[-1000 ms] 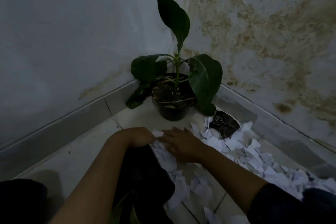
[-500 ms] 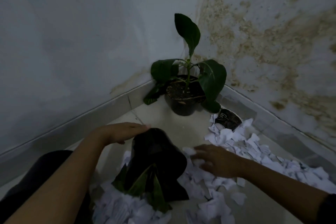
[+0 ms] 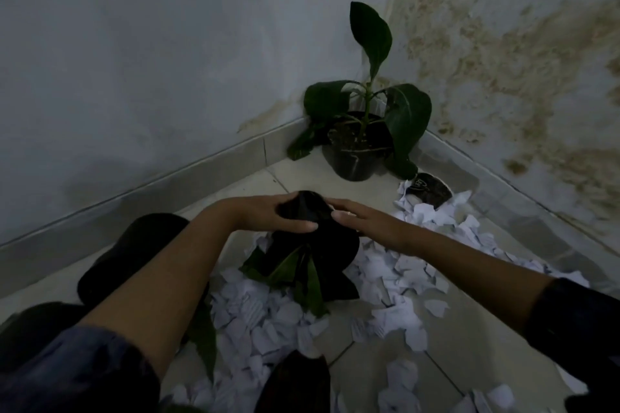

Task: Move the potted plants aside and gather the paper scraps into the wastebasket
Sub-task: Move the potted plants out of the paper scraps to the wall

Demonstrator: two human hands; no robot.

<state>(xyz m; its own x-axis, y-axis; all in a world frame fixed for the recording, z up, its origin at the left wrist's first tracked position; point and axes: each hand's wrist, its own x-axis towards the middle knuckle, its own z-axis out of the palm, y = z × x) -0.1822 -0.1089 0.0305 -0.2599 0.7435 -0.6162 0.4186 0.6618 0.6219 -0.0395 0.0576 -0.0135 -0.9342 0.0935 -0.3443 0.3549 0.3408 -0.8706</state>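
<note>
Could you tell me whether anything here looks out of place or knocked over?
Yes: the near potted plant lies tipped toward the camera among paper scraps, both hands on its pot. The corner plant stands upright.

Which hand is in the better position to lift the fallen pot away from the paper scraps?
Probably the left hand: its fingers and thumb curl round the base of the tipped black pot. The right hand only lies flat on its side, so it can steady the pot above the paper scraps.
</note>
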